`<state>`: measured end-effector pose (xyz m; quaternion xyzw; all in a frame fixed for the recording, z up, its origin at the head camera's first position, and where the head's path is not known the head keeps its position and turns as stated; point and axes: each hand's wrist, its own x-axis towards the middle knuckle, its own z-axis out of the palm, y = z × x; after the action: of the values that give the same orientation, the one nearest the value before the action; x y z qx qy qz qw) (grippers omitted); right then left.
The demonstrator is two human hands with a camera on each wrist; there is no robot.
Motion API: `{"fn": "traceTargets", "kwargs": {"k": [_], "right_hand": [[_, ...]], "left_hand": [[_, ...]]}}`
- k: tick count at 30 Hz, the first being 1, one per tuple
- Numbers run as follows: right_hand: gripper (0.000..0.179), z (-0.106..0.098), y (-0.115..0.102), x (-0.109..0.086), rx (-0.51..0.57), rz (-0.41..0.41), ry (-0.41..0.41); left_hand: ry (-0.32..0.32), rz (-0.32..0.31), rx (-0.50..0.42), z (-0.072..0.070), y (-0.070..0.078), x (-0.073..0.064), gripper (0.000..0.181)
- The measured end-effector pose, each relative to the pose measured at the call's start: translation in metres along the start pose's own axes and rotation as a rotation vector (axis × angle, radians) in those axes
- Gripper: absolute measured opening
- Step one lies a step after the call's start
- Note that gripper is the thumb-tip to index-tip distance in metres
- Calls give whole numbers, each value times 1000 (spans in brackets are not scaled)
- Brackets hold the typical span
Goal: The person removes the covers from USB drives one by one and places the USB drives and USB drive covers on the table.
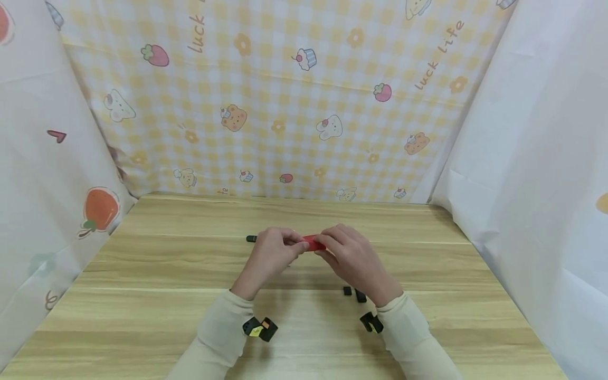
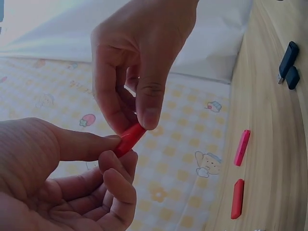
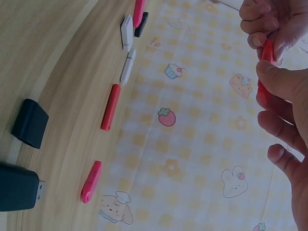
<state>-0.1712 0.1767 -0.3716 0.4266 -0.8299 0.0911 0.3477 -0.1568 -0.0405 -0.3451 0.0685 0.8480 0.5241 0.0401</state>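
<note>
A small red USB stick [image 1: 312, 243] is held up between both hands, over the far middle of the table. My left hand [image 1: 273, 252] pinches one end between thumb and index finger; its other fingers are loosely bent in the left wrist view. My right hand [image 1: 353, 258] grips the opposite end with thumb and fingers, hiding part of it. In the right wrist view the red stick [image 3: 263, 94] runs between the two hands. Below them on the table lie a slim red piece [image 3: 110, 107] and a pink piece [image 3: 91, 181].
Toward my right forearm lies a black USB stick [image 3: 19, 187], its metal plug bare, beside its black cap [image 3: 30, 123]. White sticks [image 3: 126, 32], another pink piece [image 3: 139, 12] and a dark stick [image 1: 251, 238] lie left of the hands. A patterned cloth [image 1: 285, 105] stands behind the table.
</note>
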Motion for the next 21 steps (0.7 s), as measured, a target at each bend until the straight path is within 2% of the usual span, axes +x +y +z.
{"fn": "traceTargets", "kwargs": {"k": [11,21], "right_hand": [[34,0,3,-1,-1,-26,2],[31,-4,2,1,0,-33,-7]], "left_hand": [[-31,-59,-58,-3,-1,1,9],[-38,-79,-49,-4,2,1,9]]}}
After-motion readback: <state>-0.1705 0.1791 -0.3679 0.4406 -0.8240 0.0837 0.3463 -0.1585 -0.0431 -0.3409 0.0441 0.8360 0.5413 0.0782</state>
